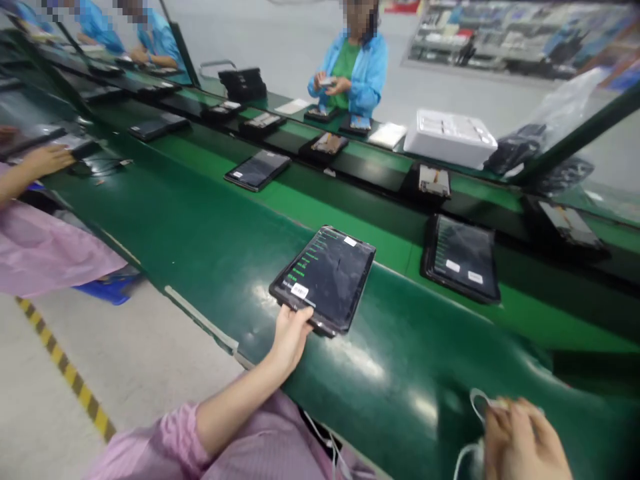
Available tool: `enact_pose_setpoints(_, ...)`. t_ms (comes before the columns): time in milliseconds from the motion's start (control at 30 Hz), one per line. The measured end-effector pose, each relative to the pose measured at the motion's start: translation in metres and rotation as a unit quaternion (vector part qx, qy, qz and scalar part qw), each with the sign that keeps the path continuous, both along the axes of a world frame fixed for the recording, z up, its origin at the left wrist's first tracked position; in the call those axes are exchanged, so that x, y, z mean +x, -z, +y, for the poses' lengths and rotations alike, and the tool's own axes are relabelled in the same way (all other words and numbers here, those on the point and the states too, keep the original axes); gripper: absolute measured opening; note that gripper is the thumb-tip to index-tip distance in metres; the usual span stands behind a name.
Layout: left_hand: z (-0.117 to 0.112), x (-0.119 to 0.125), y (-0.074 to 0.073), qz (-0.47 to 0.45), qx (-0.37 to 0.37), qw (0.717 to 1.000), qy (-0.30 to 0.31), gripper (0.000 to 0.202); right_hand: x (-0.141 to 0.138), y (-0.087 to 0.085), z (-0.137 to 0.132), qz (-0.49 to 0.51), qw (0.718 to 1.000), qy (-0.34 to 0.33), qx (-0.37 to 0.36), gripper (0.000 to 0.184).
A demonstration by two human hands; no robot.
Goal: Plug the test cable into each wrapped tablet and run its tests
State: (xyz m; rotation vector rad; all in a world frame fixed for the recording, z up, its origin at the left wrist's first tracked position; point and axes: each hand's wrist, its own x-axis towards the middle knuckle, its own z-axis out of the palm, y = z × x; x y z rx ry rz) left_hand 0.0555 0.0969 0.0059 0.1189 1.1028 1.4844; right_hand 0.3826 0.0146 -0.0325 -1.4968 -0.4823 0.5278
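Observation:
My left hand (291, 337) grips the near edge of a black tablet (333, 277), thumb on top and fingers underneath. Green text lines and white labels show on the tablet's dark screen. It lies over the green work surface (240, 267), partly across the strip beside the belt; whether it touches the surface I cannot tell. At the lower right my right hand (525, 440) is closed round a white cable (477, 400), whose loop sticks out past the fingers. The end of the cable is hidden in the hand.
Another tablet (463, 260) lies on the green belt at right, a further one (257, 169) up the line. Several black trays with open devices (434, 181) stand behind. A white box (450, 137) sits at the back. A co-worker in blue (347, 67) faces me; another's hand (50, 160) works at left.

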Motion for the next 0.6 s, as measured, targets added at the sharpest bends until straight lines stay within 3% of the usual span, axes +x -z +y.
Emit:
enact_pose_setpoints(100, -0.074, -0.010, 0.020, 0.061, -0.024, 0.993, 0.097, 0.045, -0.046, -0.019, 0.040, 0.047, 0.997, -0.066, 0.006, 0.054)
enact_pose_setpoints(167, -0.107, -0.030, 0.028, 0.094, -0.066, 0.963, 0.245, 0.052, -0.070, -0.026, 0.068, 0.076, 0.990, -0.116, -0.003, 0.055)
enact_pose_setpoints(233, -0.121, -0.056, 0.028, 0.117, -0.102, 0.900, 0.408, 0.057, -0.086, -0.030, 0.093, 0.103, 0.983, -0.151, -0.014, 0.055)
enact_pose_setpoints(300, -0.119, -0.081, 0.020, 0.218, -0.089, 0.846, 0.478, 0.057, -0.094, -0.032, 0.113, 0.112, 0.981, -0.158, -0.032, 0.047)
enact_pose_setpoints(367, -0.108, -0.097, 0.009, 0.405, -0.014, 0.806, 0.431, 0.048, -0.097, -0.032, 0.126, 0.123, 0.980, -0.146, -0.050, 0.040)
enact_pose_setpoints(433, -0.097, -0.100, 0.005, 0.562, 0.080, 0.740, 0.362, 0.045, -0.099, -0.032, 0.134, 0.133, 0.979, -0.143, -0.058, 0.036)
enact_pose_setpoints(533, -0.087, -0.090, 0.012, 0.660, 0.167, 0.642, 0.352, 0.102, -0.103, -0.033, 0.138, 0.136, 0.976, -0.160, -0.060, 0.034)
enact_pose_setpoints(600, -0.085, -0.082, 0.020, 0.679, 0.184, 0.603, 0.377, 0.121, -0.105, -0.033, 0.137, 0.134, 0.975, -0.166, -0.064, 0.034)
